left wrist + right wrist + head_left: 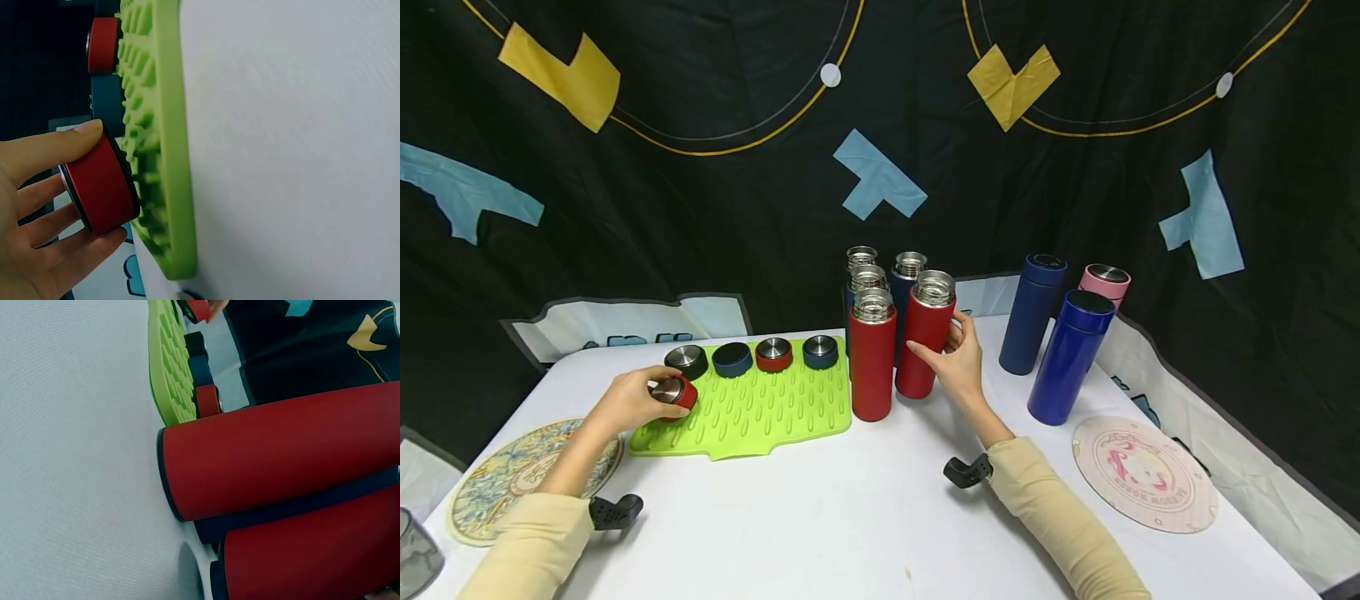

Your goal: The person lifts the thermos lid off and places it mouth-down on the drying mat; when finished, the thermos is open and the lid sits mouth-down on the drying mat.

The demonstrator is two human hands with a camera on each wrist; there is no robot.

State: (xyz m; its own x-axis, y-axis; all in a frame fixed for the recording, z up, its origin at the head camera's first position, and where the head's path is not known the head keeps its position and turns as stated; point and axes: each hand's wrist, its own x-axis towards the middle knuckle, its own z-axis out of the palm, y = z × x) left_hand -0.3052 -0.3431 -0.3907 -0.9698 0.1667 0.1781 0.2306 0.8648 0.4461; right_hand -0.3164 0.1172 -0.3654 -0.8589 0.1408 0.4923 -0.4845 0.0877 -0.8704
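My left hand (629, 400) pinches a red bottle lid (104, 186) between thumb and fingers. The lid is tilted, its lower edge close over the left end of a green drying mat (737, 412) with raised nubs. Around an open red thermos bottle (921, 346) my right hand (961, 363) curls, thumb in front and fingers on the far side. That bottle stands on the table, leaning slightly. Left of it is another open red bottle (872, 367), upright. Open blue bottles (904, 287) stand behind these two, mostly hidden by them.
Along the mat's back edge sit a black lid (687, 362), a blue lid (732, 359), a red lid (773, 355) and another blue lid (820, 352). Capped blue bottles (1067, 358) and a pink bottle (1105, 283) stand right. Round mats (1142, 475) lie at both sides.
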